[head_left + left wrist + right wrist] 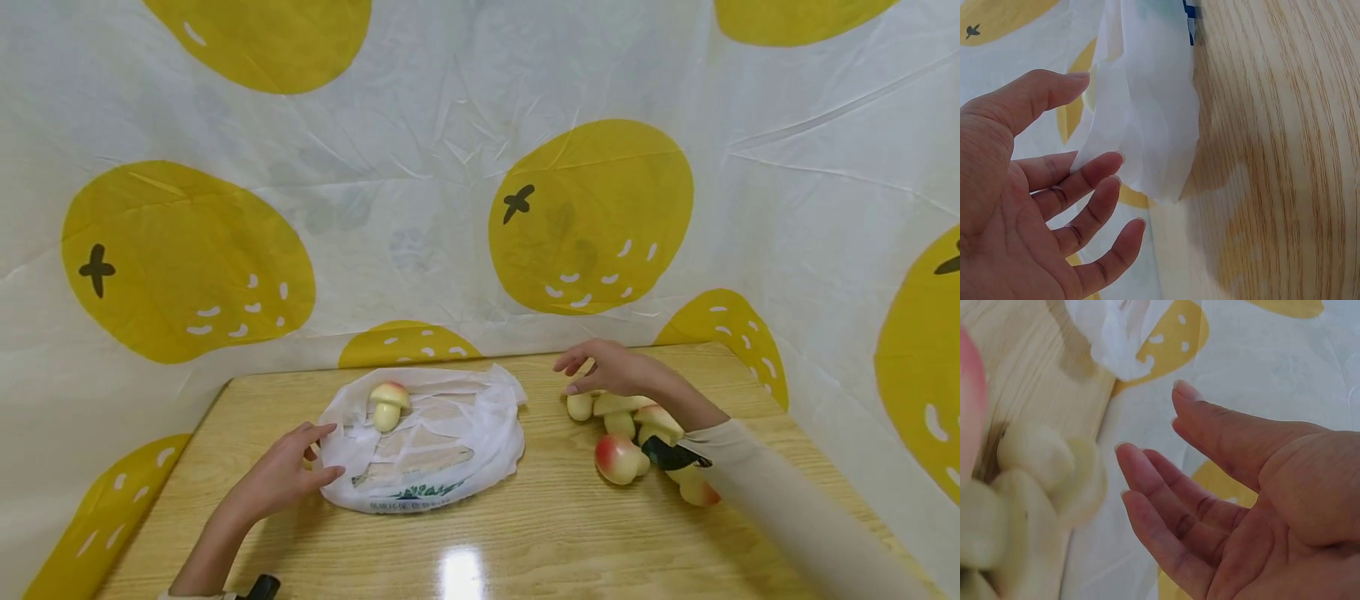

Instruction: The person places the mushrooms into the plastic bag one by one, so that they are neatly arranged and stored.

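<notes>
on the table [525,542] we see the white bag [405,500] just right of our left hand [288,467], whose thumb and fingers are apart at its edge. our right hand [615,368] hovers, thumb and fingers apart, holding nothing. one mushroom [387,408] lies within the bag's outline, just beyond the left hand; other mushrooms [619,460] cluster beneath and nearer than the right hand, so we judge little is done and most is left.
</notes>
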### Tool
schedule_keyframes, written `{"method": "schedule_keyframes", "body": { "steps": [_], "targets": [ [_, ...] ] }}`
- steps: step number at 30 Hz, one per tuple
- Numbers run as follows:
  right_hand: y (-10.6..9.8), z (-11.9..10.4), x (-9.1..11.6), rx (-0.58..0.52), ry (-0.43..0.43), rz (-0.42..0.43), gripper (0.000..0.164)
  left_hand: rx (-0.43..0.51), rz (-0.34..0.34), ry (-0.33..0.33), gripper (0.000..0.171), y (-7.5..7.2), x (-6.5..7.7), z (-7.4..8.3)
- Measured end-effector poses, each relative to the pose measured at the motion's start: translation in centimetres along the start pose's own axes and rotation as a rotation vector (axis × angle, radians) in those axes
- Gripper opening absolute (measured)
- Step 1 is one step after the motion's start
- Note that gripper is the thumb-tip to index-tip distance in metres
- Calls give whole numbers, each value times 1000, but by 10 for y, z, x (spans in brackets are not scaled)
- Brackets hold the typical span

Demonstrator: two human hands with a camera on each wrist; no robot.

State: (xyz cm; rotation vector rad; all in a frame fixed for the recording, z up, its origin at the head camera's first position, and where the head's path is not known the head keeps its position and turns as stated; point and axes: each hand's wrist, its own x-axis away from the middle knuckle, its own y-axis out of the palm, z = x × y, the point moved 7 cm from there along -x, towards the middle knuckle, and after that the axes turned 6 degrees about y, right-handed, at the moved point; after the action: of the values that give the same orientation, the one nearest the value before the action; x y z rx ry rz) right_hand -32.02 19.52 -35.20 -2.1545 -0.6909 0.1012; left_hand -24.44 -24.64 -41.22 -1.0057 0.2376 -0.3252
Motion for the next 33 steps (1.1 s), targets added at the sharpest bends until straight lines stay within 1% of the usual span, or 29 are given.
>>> {"method": "schedule_keyframes", "body": {
  "steps": [6, 11, 15, 19, 23, 26, 30, 33],
  "targets": [
    [-7, 5, 7, 54, 29, 15, 38, 2, -4, 1, 73, 1, 0, 0],
    [-8, 9, 7, 112, 31, 13, 38, 1, -4, 12, 73, 2, 0, 0],
    [-8, 13, 5, 141, 53, 14, 38, 1, -5, 6, 73, 2, -1, -2],
    [-6, 16, 2, 162, 85, 15, 37, 2, -8, 1, 74, 3, -1, -2],
    [-2, 15, -2, 199, 91, 31, 36, -4, -10, 1, 74, 2, -2, -3],
    [1, 12, -6, 242, 68, 48, 34, -7, -13, 2, 74, 2, -2, -3],
    [6, 11, -10, 288, 62, 80, 33, -2, -20, -2, 74, 3, -2, -3],
    [11, 12, -12, 292, 86, 98, 36, 4, -23, -9, 74, 3, -1, -4]
  ]
}}
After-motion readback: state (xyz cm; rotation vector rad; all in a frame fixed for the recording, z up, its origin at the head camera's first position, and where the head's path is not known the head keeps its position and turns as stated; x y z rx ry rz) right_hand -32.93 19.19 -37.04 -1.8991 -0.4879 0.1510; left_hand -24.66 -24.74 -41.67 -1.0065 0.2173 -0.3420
